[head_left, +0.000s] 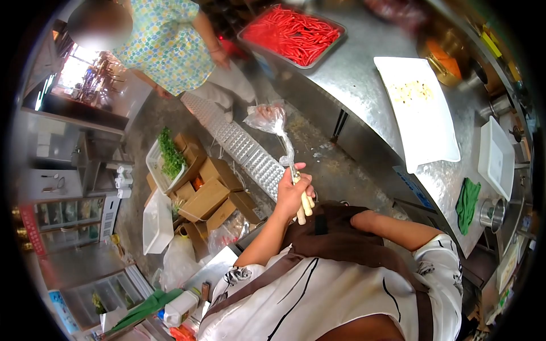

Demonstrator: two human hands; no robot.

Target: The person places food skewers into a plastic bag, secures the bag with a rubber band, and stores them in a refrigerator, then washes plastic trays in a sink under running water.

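Observation:
My left hand [292, 190] is closed around several pale yellow stalks [307, 209], whose ends stick out below the fingers. The same hand grips the twisted neck of a clear plastic bag [268, 118]. The bag's fuller end points away from me over the floor, with something reddish inside. My right forearm reaches down beside the brown apron [341, 233], and the hand itself is hidden there.
A person in a patterned top [165, 45] stands ahead on the left. Cardboard boxes [205, 199] and a crate of greens [165, 165] sit on the floor. The metal counter [352, 79] holds a tray of red chillies [293, 35], a white board [418, 113] and a green cloth [467, 206].

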